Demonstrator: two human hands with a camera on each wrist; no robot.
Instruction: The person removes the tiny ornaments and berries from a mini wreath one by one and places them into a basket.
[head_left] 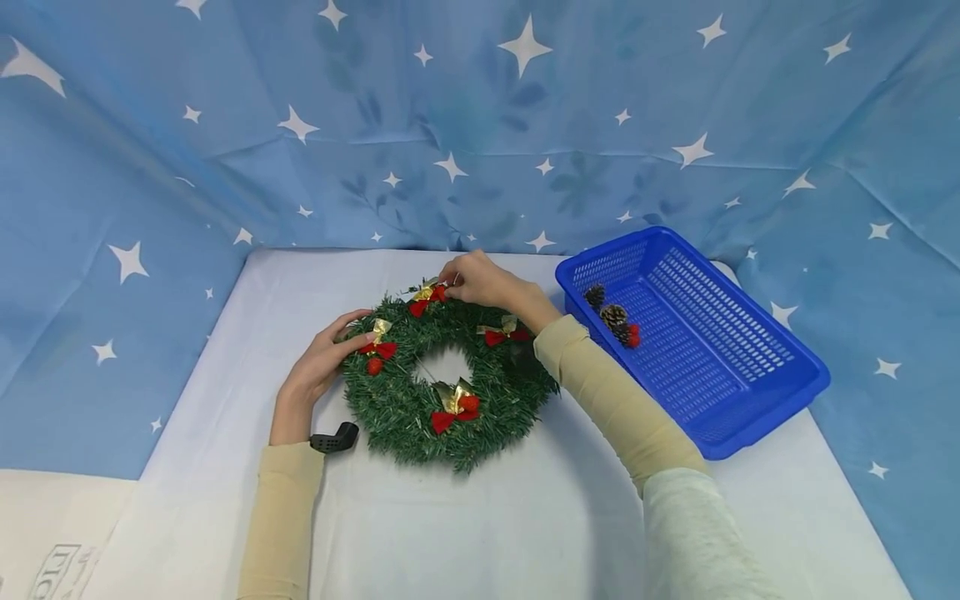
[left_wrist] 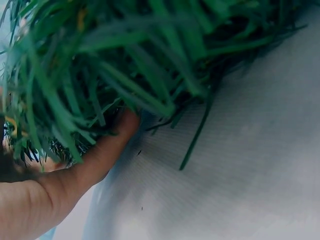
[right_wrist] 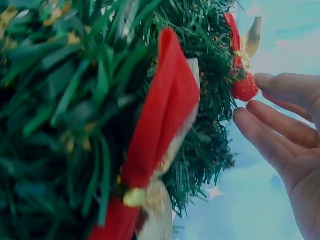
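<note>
A green artificial wreath lies on the white-covered table, with several red-and-gold bows around its ring. My left hand grips its left edge beside the left bow. In the left wrist view, a digit of the left hand reaches in under the green needles. My right hand is at the far side of the ring, by the top bow. In the right wrist view, the fingertips of the right hand pinch a red berry ball beside that bow. Another bow hangs close to this camera.
A blue plastic basket stands at the right, holding pine cones and a red berry ball. Red balls sit by the left and bottom bows. Blue star-patterned cloth hangs behind the table.
</note>
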